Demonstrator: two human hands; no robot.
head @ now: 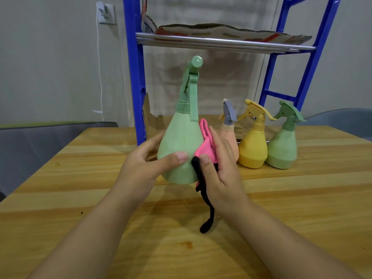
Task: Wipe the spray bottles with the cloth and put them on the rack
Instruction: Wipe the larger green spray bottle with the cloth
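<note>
My left hand [145, 160] grips a pale green spray bottle [181, 141] by its lower body, lifted above the wooden table [302, 198] with its nozzle pointing up. My right hand [219, 168] holds a pink cloth [206, 146] with a black edge against the bottle's right side; a black strip of it hangs down toward the table. Three more bottles stand to the right at the foot of the rack: a peach one [229, 135] with a grey head, a yellow one [253, 146] and a green one [283, 146].
The blue rack [136, 77] stands at the table's far edge, with a metal shelf [221, 44] carrying flattened cardboard [231, 30]. A wall socket [105, 14] with a white cable is at the left. A grey seat [40, 141] lies beyond the table's left edge.
</note>
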